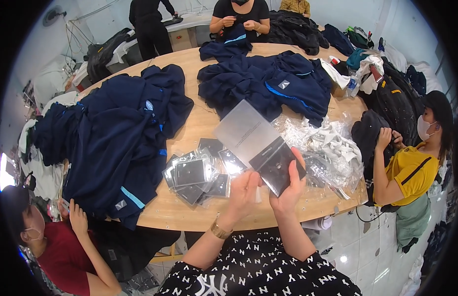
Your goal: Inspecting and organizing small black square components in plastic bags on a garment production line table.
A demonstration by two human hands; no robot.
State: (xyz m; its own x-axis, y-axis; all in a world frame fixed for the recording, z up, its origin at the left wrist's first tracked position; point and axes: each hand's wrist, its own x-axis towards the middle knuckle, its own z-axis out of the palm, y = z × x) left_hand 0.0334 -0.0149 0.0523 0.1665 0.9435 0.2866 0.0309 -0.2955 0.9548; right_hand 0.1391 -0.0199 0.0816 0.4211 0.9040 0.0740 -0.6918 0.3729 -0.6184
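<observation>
My right hand (289, 183) grips a flat black card (271, 166), thumb on top. The card sits in the lower part of a translucent plastic sleeve (246, 129), whose frosted upper part stretches away from me to the far left. At the sleeve's near left corner my left hand (245, 190) is closed in a pinch; its fingertips partly hide what they hold. To the left of my hands, on the table, lies a loose pile of black cards in clear sleeves (190, 172).
Navy garments lie heaped on the wooden table (189, 140) at left (115, 133) and far middle (268, 81). White items in clear plastic (330, 148) lie to the right. People work at the left (61, 246), right (406, 167) and far edges (241, 19).
</observation>
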